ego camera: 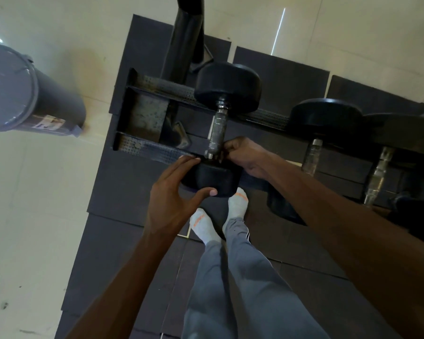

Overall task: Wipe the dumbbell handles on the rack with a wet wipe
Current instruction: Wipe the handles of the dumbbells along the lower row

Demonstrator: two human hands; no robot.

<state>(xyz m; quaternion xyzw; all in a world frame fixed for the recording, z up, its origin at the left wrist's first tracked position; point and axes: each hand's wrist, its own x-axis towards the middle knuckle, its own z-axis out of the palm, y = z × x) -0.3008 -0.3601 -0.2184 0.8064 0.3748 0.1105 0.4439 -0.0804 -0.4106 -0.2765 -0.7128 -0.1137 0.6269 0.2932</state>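
A black dumbbell lies across the rack (152,149), its knurled metal handle (217,129) running from the far head (228,88) to the near head (213,177). My left hand (171,192) holds the near head, fingers along its left side and thumb across its front face. At the near end of the handle, my right hand (247,155) has its fingers curled against the bar. I see no wet wipe; anything under those fingers is hidden.
Two more dumbbells (312,155) (378,174) sit on the rack to the right. A black upright post (184,37) rises behind the rack. A dark round bin (22,89) stands on the pale floor at left. My socked feet (239,201) stand on dark mats beneath the rack.
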